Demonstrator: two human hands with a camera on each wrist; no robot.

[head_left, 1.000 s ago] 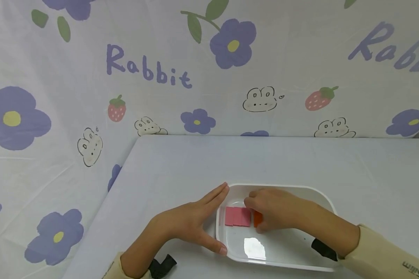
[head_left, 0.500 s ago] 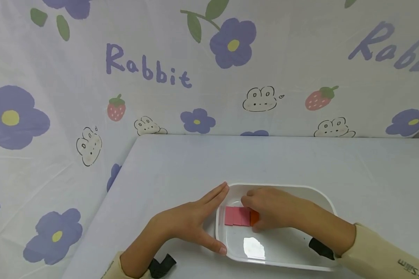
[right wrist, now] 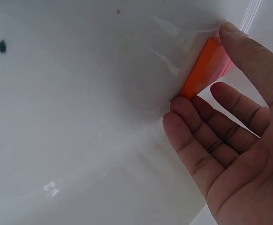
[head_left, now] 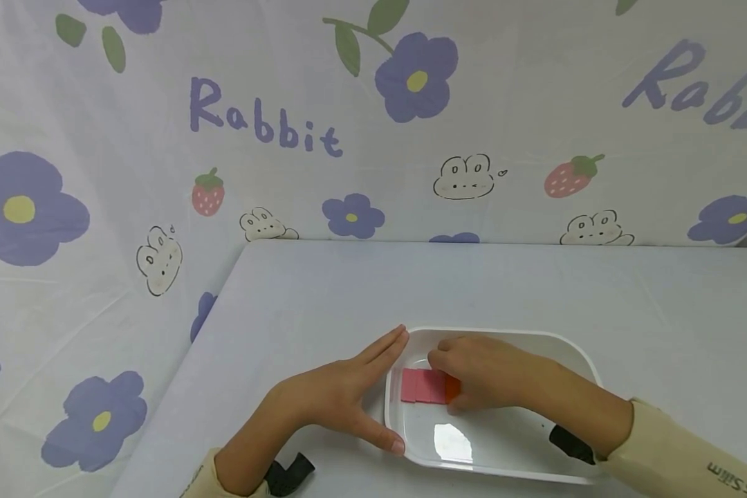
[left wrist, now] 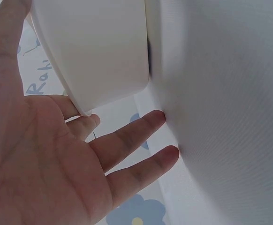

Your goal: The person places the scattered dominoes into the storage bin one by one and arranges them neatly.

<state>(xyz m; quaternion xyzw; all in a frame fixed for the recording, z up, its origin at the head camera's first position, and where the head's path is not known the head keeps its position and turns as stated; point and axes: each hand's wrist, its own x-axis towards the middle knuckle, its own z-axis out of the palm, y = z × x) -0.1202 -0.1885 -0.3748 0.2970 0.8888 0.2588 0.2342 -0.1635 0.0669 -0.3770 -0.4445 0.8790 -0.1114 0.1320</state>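
A white tray (head_left: 504, 473) holds two flat pink square pieces (head_left: 423, 386), lined up at its left end. An orange piece (head_left: 452, 389) of similar size adjoins them on the right, partly covered by my right hand (head_left: 494, 373). In the right wrist view, thumb and fingertips pinch this orange piece (right wrist: 201, 70) at two opposite edges, low against the tray floor. My left hand (head_left: 336, 394) lies spread at the tray's left end, thumb and fingers reaching its rim. The left wrist view shows its straight fingers beside the tray's outer wall (left wrist: 94, 51), two fingertips on the table.
A white table (head_left: 324, 297) carries the tray near its front edge. Behind and to the left hangs a sheet (head_left: 504, 104) printed with flowers and rabbits. Black straps (head_left: 289, 476) show at both wrists. A small dark mark (right wrist: 2, 46) is on the tray floor.
My right hand has slid the orange piece slightly left, closing the gap to the pink pieces. The left hand has stayed in place.
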